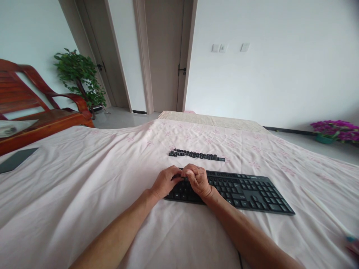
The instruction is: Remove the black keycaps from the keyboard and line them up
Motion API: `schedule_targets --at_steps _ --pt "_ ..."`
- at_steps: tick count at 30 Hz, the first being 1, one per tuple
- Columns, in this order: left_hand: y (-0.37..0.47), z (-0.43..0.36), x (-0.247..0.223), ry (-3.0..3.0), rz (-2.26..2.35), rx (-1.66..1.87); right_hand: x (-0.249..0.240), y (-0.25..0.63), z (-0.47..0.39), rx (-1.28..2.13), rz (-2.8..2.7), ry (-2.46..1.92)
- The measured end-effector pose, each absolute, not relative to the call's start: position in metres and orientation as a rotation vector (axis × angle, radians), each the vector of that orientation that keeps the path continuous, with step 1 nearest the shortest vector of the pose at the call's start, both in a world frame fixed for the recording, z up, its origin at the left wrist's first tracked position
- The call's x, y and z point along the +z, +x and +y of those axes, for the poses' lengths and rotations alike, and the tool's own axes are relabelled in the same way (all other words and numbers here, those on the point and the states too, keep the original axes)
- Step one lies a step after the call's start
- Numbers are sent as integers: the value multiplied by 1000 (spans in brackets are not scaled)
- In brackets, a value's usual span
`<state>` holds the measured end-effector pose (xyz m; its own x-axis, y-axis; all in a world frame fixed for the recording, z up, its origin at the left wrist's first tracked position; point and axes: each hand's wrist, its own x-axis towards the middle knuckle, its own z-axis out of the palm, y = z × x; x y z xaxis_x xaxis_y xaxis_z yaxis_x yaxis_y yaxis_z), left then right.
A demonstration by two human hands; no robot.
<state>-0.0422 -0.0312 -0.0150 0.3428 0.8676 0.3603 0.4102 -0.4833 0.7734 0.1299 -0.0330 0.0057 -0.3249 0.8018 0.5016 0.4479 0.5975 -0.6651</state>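
Observation:
A black keyboard [249, 194] lies slightly aslant on the pink floral cloth, its number pad to the right. Over its upper left part, my left hand [166, 182] has thumb and fingers closed in a pinch. Against it my right hand [198, 182] is closed, knuckles up, with its fingertips turned toward the left hand's fingers. A little dark key-like piece shows between the two hands; whether either one grips it is hidden. Just beyond the keyboard, loose black keycaps [196, 154] lie in uneven rows. My hands and wrists cover many of the left keys.
The pale cloth [117, 168] is wrinkled. A whitish stick [325, 211] lies at right, and a dark flat object [17, 160] at far left. Beyond are a wooden bench [64, 119], a leafy plant [75, 71], doors, and purple flowers [336, 129].

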Motion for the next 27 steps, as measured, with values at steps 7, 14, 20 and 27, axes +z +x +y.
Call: schedule_targets --at_steps 7,14,20,27 --pt "-39 -26 -20 1672 1123 1261 33 132 -32 195 -1977 -953" --pt "-41 -23 -20 1617 1186 1395 40 125 -20 269 -2221 -1373" --pt "-42 -19 -26 1628 1210 1433 33 122 0 347 -2198 -1557" --pt "-56 -2 -29 2018 1552 1286 26 125 41 337 -2049 -1861"
